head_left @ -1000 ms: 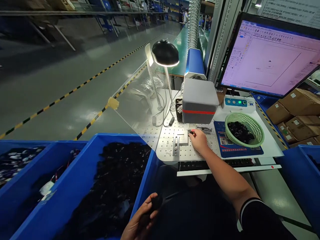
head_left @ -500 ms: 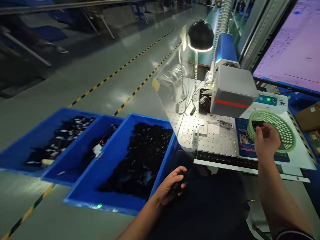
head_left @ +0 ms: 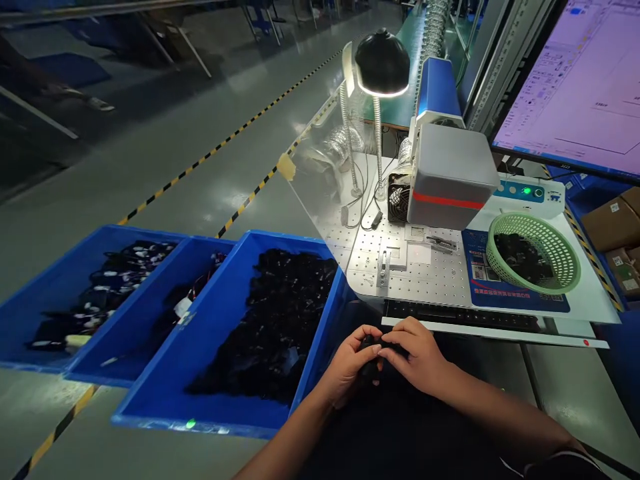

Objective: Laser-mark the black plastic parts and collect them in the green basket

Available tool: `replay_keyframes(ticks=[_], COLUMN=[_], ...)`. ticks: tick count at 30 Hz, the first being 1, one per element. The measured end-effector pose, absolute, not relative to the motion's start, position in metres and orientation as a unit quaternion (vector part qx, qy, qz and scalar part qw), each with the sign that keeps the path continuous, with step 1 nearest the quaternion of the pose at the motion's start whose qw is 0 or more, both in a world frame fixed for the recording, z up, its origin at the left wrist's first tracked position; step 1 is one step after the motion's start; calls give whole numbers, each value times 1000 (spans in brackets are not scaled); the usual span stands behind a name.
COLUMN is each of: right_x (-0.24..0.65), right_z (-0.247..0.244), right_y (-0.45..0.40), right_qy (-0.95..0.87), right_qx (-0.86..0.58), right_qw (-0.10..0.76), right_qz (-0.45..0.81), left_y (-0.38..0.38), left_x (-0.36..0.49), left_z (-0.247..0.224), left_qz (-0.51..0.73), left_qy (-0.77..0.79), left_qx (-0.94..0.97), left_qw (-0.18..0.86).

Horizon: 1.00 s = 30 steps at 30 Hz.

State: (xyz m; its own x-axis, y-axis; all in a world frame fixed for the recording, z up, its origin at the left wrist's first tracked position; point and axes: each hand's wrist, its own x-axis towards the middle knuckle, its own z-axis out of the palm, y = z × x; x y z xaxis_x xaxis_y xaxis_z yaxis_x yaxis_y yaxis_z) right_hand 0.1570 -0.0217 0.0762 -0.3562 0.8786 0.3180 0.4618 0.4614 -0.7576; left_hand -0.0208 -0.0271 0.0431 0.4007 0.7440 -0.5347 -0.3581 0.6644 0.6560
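Observation:
Above my lap, my left hand has its fingers wrapped round a small black part. My right hand meets it from the right, its thumb and fingers pinched at the same dark spot; the fingers hide what exactly they grip. A green perforated basket with small black parts inside stands on the right of the worktable. The nearest blue bin, left of my hands, holds a heap of black parts.
A grey and blue machine head overhangs the perforated metal plate. Behind are a black lamp and a clear sheet. A monitor is at upper right. Two more blue bins stand farther left.
My right hand has left the green basket and come down left to meet my left hand. The view has shifted slightly.

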Motion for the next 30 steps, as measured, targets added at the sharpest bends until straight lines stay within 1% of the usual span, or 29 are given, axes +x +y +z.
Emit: replay_keyframes(ticks=[5, 9, 11, 14, 19, 22, 25, 30], right_x=[167, 190, 203, 214, 210, 207, 209, 212], right_z=[68, 57, 49, 39, 28, 24, 21, 19], right_y=[-1, 63, 101, 144, 167, 166, 160, 149], right_qy=[-776, -721, -691, -678, -675, -663, -638, -631], right_qx=[-437, -545, -595, -612, -608, -612, -628, -660], right_qw=[362, 380, 376, 373, 383, 395, 413, 386], right_qz=[276, 197, 165, 161, 166, 173, 166, 131], left_y=[-22, -15, -13, -13, -20, -22, -20, -11], left_x=[-23, -43, -61, -90, -119, -122, -121, -119], left_z=[40, 27, 20, 13, 4, -9, -26, -52], left_qz=[359, 377, 405, 451, 510, 541, 558, 573], left_qy=[430, 437, 453, 473, 503, 550, 630, 720], left_qx=[214, 150, 116, 78, 33, 23, 39, 64], left_qw=[801, 802, 786, 753, 697, 636, 539, 387])
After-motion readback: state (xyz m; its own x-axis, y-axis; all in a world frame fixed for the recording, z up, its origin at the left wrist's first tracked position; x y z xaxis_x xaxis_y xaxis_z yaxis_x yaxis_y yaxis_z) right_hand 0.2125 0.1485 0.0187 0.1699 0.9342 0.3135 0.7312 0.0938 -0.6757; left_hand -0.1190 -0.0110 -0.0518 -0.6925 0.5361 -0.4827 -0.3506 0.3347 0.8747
